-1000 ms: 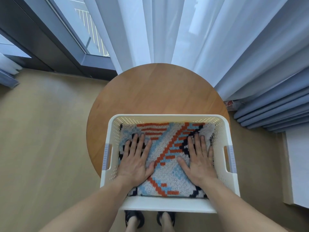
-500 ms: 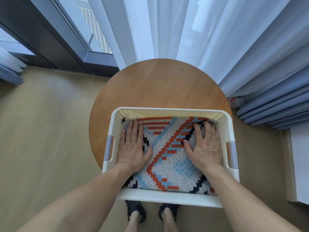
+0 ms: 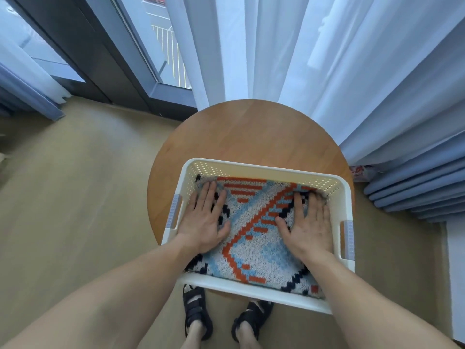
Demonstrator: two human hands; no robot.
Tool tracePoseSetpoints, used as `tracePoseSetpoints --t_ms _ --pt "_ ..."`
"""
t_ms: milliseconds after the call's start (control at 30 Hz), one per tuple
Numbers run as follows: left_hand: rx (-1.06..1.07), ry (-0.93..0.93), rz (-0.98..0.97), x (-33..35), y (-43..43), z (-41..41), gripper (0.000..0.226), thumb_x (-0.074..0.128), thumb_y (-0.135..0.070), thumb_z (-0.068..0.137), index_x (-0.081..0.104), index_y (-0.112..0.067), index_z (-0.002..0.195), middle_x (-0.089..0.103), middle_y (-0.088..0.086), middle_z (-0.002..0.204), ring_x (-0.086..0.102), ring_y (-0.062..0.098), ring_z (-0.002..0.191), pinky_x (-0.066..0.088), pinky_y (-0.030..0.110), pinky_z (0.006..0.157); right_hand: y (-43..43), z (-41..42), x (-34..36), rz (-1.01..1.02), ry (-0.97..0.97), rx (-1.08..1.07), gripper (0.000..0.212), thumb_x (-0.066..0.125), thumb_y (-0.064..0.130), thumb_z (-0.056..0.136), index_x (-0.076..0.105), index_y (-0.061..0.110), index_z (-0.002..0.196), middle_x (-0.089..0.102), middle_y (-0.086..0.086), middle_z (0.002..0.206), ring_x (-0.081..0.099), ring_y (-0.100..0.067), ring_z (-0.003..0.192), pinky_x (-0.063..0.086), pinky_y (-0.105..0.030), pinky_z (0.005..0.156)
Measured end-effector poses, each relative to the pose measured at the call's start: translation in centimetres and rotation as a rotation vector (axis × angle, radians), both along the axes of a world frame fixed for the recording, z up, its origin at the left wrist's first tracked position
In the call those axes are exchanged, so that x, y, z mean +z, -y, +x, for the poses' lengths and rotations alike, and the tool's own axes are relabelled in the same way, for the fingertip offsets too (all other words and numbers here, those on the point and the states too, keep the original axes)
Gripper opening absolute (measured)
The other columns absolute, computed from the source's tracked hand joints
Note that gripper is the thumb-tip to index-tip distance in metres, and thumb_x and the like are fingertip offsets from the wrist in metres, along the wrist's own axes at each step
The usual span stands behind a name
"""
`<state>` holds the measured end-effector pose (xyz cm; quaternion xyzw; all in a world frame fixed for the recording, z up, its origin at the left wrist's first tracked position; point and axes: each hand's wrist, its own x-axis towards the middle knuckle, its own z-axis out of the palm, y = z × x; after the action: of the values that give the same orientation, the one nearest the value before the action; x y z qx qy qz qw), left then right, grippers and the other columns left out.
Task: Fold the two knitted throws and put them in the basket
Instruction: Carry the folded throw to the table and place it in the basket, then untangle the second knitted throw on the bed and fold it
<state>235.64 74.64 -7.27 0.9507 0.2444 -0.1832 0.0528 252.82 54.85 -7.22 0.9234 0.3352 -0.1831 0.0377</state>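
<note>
1. A round wooden bench (image 3: 241,137) stands by white curtains (image 3: 289,46) on a beige floor (image 3: 75,197).
2. It carries a white basket (image 3: 261,167) holding a folded knitted throw (image 3: 254,238).
3. Left hand (image 3: 205,220) and right hand (image 3: 310,226) press flat, fingers straight, on it.

The basket (image 3: 254,168) stands on the table (image 3: 251,132), at its near edge. One folded throw (image 3: 256,240) lies in the basket. The left hand (image 3: 205,222) lies flat on the throw's left part & the right hand (image 3: 310,230) on its right part. A curtain (image 3: 302,59) hangs behind the table, w/ two feet (image 3: 197,314) on the floor (image 3: 75,197) before it.
</note>
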Motion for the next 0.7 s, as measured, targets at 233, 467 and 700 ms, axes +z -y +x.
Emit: tracePoseSetpoints --t_ms 233,467,700 --pt "-0.030 -0.055 0.087 9.2 -0.4 -0.5 0.070 0.016 -0.050 0.098 -0.009 -0.018 0.154 -0.025 0.006 0.159 -0.032 0.021 0.143 -0.020 0.046 0.116 -3.5 -1.0 6.7 -0.239 -0.046 -0.046 0.072 0.042 0.057 0.090 0.028 0.015 0.147 0.031 -0.017 0.152 0.029 -0.040 0.139 0.033 -0.049 0.109" --pt "0.226 -0.170 -0.105 18.4 -2.0 -6.2 0.061 0.032 -0.047 0.096 0.036 -0.013 0.147 0.019 0.011 0.161 0.008 0.029 0.150 0.016 0.053 0.118 -9.0 -5.1 16.4 -0.165 -0.154 0.234 0.029 0.046 0.044 0.094 0.059 0.019 0.101 0.062 0.005 0.089 0.061 -0.016 0.080 0.051 -0.029 0.067" --pt "0.503 -0.091 -0.015 24.4 -0.7 -21.8 0.062 0.033 -0.048 0.097 0.033 -0.014 0.149 0.019 0.008 0.161 0.011 0.026 0.150 0.018 0.048 0.118 -12.6 -16.9 23.8 -0.115 -0.119 0.579 0.034 0.045 0.042 0.094 0.061 0.018 0.113 0.066 0.001 0.101 0.064 -0.019 0.089 0.056 -0.033 0.077"
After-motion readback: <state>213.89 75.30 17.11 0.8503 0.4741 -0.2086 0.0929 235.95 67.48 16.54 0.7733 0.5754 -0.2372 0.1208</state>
